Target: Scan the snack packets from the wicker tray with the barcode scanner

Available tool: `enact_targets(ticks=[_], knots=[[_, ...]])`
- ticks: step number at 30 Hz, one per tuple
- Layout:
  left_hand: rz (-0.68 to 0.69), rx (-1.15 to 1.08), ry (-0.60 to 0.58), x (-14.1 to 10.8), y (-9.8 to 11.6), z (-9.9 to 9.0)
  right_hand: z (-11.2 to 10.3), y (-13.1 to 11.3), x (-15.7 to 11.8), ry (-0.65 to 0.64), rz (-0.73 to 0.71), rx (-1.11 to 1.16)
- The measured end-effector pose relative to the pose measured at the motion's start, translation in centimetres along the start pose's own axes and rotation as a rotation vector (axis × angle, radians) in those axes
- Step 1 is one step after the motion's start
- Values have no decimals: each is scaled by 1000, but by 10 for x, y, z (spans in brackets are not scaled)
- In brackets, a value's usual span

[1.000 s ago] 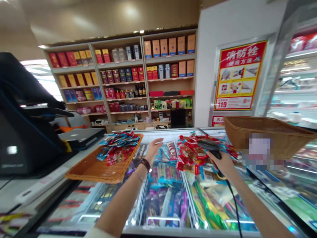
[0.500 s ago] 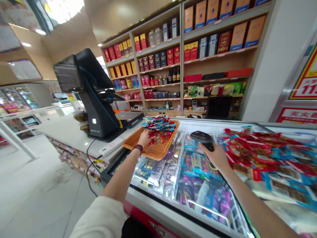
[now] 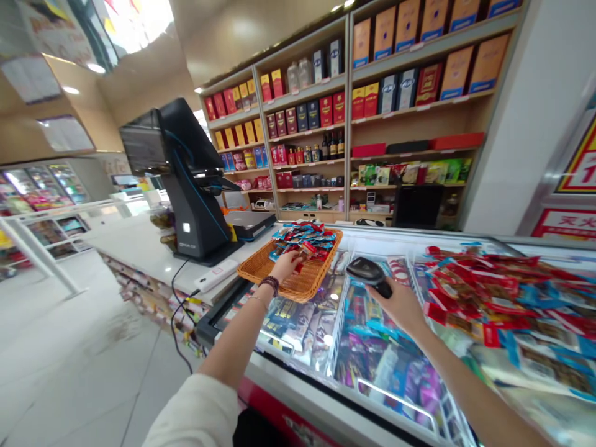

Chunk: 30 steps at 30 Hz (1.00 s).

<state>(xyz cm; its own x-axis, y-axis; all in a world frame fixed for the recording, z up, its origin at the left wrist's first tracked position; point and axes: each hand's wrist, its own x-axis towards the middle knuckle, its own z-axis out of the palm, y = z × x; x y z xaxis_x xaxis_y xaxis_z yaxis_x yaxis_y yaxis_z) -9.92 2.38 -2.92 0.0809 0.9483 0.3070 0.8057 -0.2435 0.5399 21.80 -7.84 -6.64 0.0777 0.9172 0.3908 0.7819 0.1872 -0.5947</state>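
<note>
Our right grip (image 3: 395,303) clamped the scanner (image 3: 365,270); packets (image 3: 305,233) lay one o'clock of our left grip (image 3: 285,267), its closure unclear.

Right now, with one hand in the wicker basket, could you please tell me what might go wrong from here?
Red and blue packets heaped toward the far end of the wicker basket might spill over its rim if the left hand stirs them. Loose packets piled on the chest freezer could slide if bumped. The barcode scanner, held above the freezer, could drop onto it if the right hand slips.
</note>
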Motion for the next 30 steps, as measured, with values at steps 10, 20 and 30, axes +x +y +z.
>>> enact_targets(ticks=[10, 20, 30], knots=[[-1, -1170, -188, -17, 96, 70, -23, 1, -10, 86, 128, 422], [-89, -1332, -17, -25, 102, 169, -30, 16, -15, 79, 129, 438], [-44, -1267, -14, -29, 94, 168, -31, 1, -22, 24, 131, 336]])
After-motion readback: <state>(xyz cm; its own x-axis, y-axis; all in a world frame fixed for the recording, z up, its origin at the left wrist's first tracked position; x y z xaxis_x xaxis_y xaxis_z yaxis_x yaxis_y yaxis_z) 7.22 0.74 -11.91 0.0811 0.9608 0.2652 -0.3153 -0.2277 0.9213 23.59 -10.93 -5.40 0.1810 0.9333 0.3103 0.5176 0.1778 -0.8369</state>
